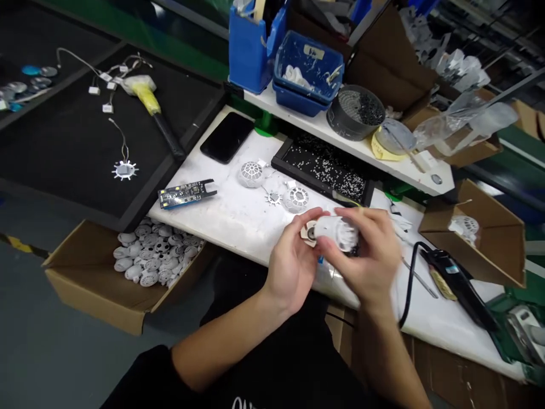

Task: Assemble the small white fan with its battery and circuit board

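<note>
My right hand (372, 250) is closed around a white plastic housing (336, 230) with slots at its right end, tilted on its side over the table's front edge. My left hand (293, 264) is curled at the housing's left end, its fingers about a small pale round part (308, 232) with a dark centre. Whether that part is joined to the housing I cannot tell. Just beyond my hands lie two white dome-shaped grille covers, one (297, 198) nearer and one (252, 173) farther left, with a small star-shaped board (273, 197) between them.
On the white table (230, 221) are a phone (227, 137), a circuit board (187, 194), a screw tray (323, 170) and a corded black power screwdriver (462, 284). Blue bins (309, 71) stand on the shelf. Cardboard boxes sit right (498, 227) and below left (97, 301). A dark conveyor (55, 159) runs left.
</note>
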